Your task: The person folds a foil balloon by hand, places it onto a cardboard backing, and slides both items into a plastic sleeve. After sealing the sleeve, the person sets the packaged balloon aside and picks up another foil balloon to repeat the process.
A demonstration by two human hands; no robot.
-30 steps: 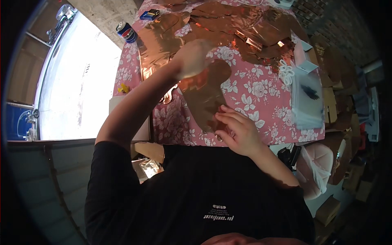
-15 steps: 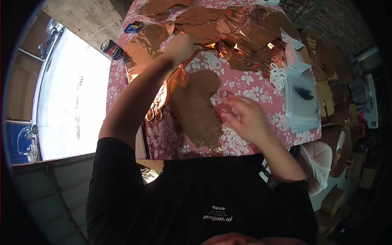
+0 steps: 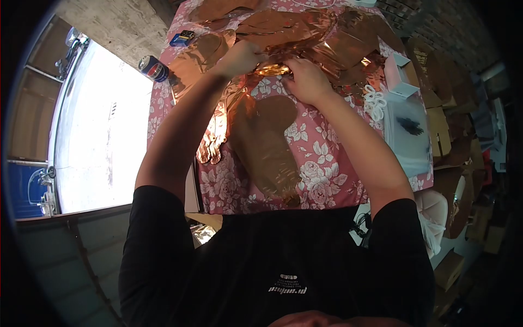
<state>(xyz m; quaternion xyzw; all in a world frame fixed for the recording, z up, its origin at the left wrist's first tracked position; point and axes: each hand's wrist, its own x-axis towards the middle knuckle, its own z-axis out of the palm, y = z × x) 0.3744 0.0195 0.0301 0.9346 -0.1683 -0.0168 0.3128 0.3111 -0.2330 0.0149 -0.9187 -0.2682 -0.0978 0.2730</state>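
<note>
Flat copper-coloured foil balloons, uninflated, lie in a pile point(image 3: 291, 27) across the far part of the table. My left hand point(image 3: 242, 58) is closed on the near edge of a foil balloon in this pile. Beside it, my right hand point(image 3: 308, 80) grips the same crumpled foil point(image 3: 272, 70), which shines gold between the two hands. Fingertips of both hands are partly hidden by the foil. Closer to my body, a single foil balloon point(image 3: 267, 147) with a rounded end lies flat below my hands. More shiny foil point(image 3: 213, 136) lies left of it, under my left forearm.
A pink floral cloth point(image 3: 327, 174) covers the table. At left stand a soda can point(image 3: 153, 68) and a small blue box point(image 3: 182, 38). On the right are white ribbon loops point(image 3: 375, 102), an open white box point(image 3: 401, 73) and clear plastic bags point(image 3: 406, 136).
My right hand has moved up and left from above the near balloon to the pile and taken hold of the foil. My left hand stays on the foil; the view has shifted slightly.
</note>
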